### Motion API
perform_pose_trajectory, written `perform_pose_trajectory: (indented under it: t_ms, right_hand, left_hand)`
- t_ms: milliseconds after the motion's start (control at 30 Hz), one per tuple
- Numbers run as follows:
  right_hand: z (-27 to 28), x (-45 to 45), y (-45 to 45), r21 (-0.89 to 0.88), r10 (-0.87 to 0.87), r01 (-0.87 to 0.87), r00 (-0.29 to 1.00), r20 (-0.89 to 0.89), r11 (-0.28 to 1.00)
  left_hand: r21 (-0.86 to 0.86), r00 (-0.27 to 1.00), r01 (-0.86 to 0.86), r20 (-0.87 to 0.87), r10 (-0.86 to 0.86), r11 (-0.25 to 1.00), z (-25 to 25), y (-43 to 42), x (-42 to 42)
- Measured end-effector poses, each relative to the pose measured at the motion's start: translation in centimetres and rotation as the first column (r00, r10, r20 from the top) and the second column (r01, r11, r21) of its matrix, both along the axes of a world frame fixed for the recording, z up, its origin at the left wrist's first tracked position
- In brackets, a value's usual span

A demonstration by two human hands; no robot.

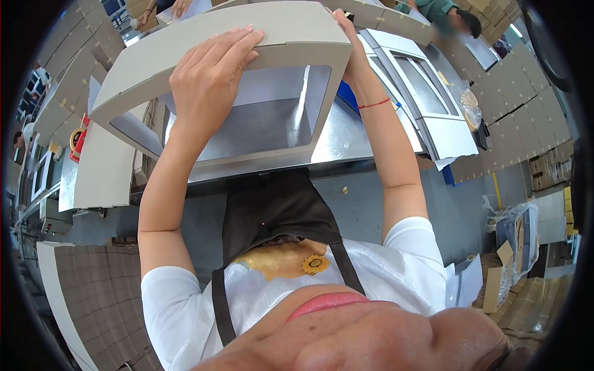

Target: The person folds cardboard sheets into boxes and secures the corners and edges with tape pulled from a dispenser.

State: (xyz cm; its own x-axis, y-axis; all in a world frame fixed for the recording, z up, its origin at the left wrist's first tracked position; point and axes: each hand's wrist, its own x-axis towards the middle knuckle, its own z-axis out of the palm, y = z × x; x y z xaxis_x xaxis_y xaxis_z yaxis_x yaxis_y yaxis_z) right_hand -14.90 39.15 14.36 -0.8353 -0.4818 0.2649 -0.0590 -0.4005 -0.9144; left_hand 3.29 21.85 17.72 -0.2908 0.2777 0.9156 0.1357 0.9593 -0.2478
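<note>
A beige-grey cardboard box (pixel 291 54) with a large window in its front stands tilted on the metal table (pixel 346 139). A shiny streak shows in the window, and the white inside of the box is visible through it. My left hand (pixel 213 71) lies over the top front edge, its fingers stretched out flat on the upper panel. At the box's right side, my right hand (pixel 351 52) grips the upper corner; part of its fingers is hidden behind the edge.
White windowed box blanks (pixel 421 86) lie stacked on the right. Flat beige cardboard (pixel 102 167) and a red tape dispenser (pixel 78 141) are at the left. Co-workers stand across the table; one person's hand (pixel 180 7) shows at the top. Open cartons (pixel 498 278) stand lower right.
</note>
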Motion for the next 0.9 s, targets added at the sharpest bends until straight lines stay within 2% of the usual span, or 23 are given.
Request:
perform_pose_trajectory:
  t_ms: [67, 133, 167, 200, 267, 300, 367, 433, 500, 633, 700, 733, 800, 833, 900]
  right_hand:
    - [-1.2, -0.5, 1.6, -0.031, -0.141, 0.137, 0.976, -0.166, 0.99]
    - [-2.2, -1.3, 5.3, 0.218, -0.227, 0.345, 0.873, -0.431, 0.913]
    - [-3.8, -2.6, 8.0, 0.411, -0.242, 0.578, 0.741, -0.627, 0.705]
    - [-5.6, -3.8, 10.5, 0.494, -0.165, 0.77, 0.592, -0.789, 0.404]
    - [-7.2, -3.9, 13.9, 0.73, -0.038, 0.681, 0.729, -0.683, -0.054]
    - [-8.3, -4.1, 14.8, 0.739, -0.057, 0.67, 0.737, -0.674, -0.079]
    - [-10.1, -4.8, 17.6, 0.719, 0.006, 0.693, 0.72, -0.694, -0.056]
    - [-9.5, -4.8, 18.8, 0.789, -0.069, 0.614, 0.788, -0.612, 0.017]
    - [-9.2, -6.0, 19.8, 0.837, -0.076, 0.541, 0.841, -0.536, 0.084]
    - [-9.2, -7.8, 20.6, 0.842, -0.087, 0.529, 0.848, -0.522, 0.106]
    - [-9.0, -8.4, 20.8, 0.916, -0.049, 0.381, 0.925, -0.378, 0.126]
    - [-8.5, -8.0, 20.7, 0.916, -0.051, 0.381, 0.924, -0.378, 0.125]
    - [-7.7, -6.8, 21.0, 0.907, -0.16, 0.285, 0.956, -0.246, 0.31]
    - [-7.9, -6.3, 21.3, 0.91, -0.162, 0.281, 0.957, -0.241, 0.305]
    - [-8.4, -5.5, 21.9, 0.612, -0.391, 0.357, 0.917, -0.084, 0.706]
  left_hand:
    - [0.006, 1.0, 0.011, -0.006, -0.011, 1.0, 0.0, 0.0, -0.1]
    - [0.022, 1.0, 0.024, -0.006, -0.024, 0.999, -0.2, 0.0, -0.2]
    - [0.028, 1.0, 0.018, 0.003, -0.018, 0.999, -0.2, 0.0, -0.2]
    - [0.032, 1.0, 0.014, 0.015, -0.015, 0.999, -0.1, 0.0, -0.2]
    - [0.027, 1.0, 0.017, 0.004, -0.017, 0.999, -0.3, -0.3, -0.2]
    - [0.013, 1.0, 0.012, -0.013, -0.012, 1.0, -0.3, -0.4, -0.4]
    - [0.036, 0.999, 0.038, 0.023, -0.039, 0.999, 0.0, -0.3, -0.1]
    - [0.062, 0.997, 0.05, 0.057, -0.053, 0.997, 0.0, -0.2, 0.0]
    - [0.001, 1.0, -0.007, 0.002, 0.007, 1.0, 0.1, -0.5, -0.1]
    - [0.006, 1.0, -0.024, 0.015, 0.024, 1.0, 0.0, -0.4, 0.1]
    - [0.0, 1.0, -0.019, 0.012, 0.019, 1.0, 0.1, -0.5, 0.0]
    - [0.001, 1.0, -0.016, 0.013, 0.016, 1.0, 0.0, -0.4, 0.0]
    - [0.001, 1.0, -0.02, 0.017, 0.02, 1.0, 0.1, -0.5, 0.0]
    - [0.001, 0.999, -0.028, 0.018, 0.028, 1.0, 0.1, -0.5, 0.1]
    - [0.001, 0.999, -0.025, 0.026, 0.025, 1.0, -0.1, -0.7, 0.1]
